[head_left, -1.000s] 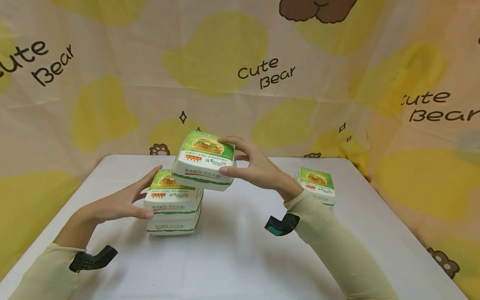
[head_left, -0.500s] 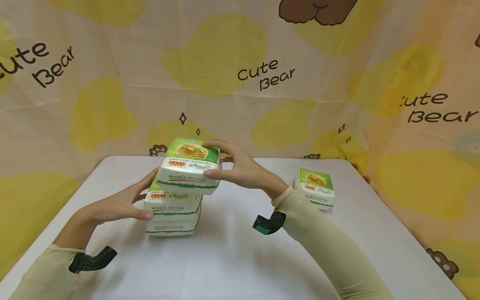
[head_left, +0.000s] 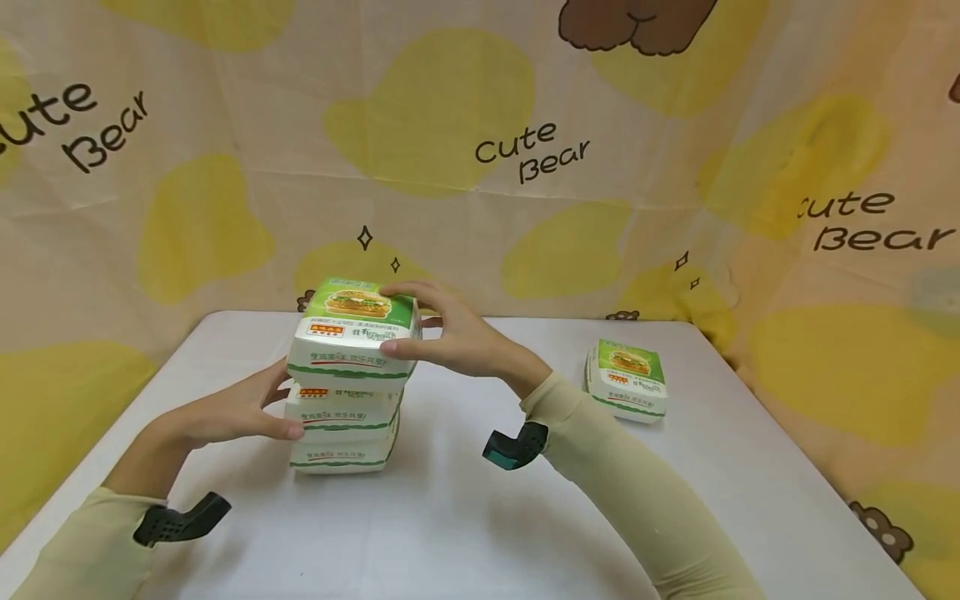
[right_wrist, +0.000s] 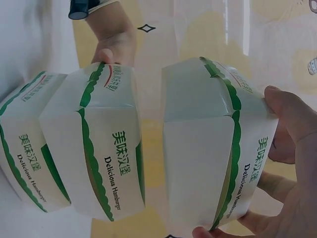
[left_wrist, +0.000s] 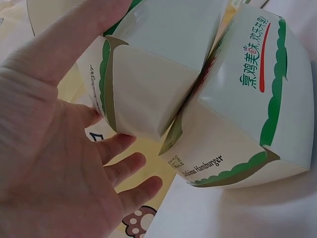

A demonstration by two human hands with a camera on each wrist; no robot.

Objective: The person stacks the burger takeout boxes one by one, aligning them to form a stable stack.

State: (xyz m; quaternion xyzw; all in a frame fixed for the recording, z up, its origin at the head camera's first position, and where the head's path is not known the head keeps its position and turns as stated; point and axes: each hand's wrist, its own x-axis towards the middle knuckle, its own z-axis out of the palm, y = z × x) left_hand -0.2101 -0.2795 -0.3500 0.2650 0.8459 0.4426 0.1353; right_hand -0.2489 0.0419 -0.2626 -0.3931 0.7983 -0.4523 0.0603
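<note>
In the head view my right hand holds a green-and-white hamburger box by its right side, thumb in front and fingers over the top and back. This box hangs slightly tilted over a stack of two like boxes on the left. A gap between it and the stack shows in the right wrist view. My left hand is round the left side of the stack's upper box, its thumb on the front face. The bottom box rests on the table. The held box covers most of the upper box's lid.
One more hamburger box stands at the right of the white-covered table. Behind the table hangs a yellow-patterned cloth with bear lettering. Each wrist wears a dark camera mount.
My right hand has carried its hamburger box left and slightly down, over the stack. My left hand stays at the stack. The lone box on the right is now uncovered by the right sleeve.
</note>
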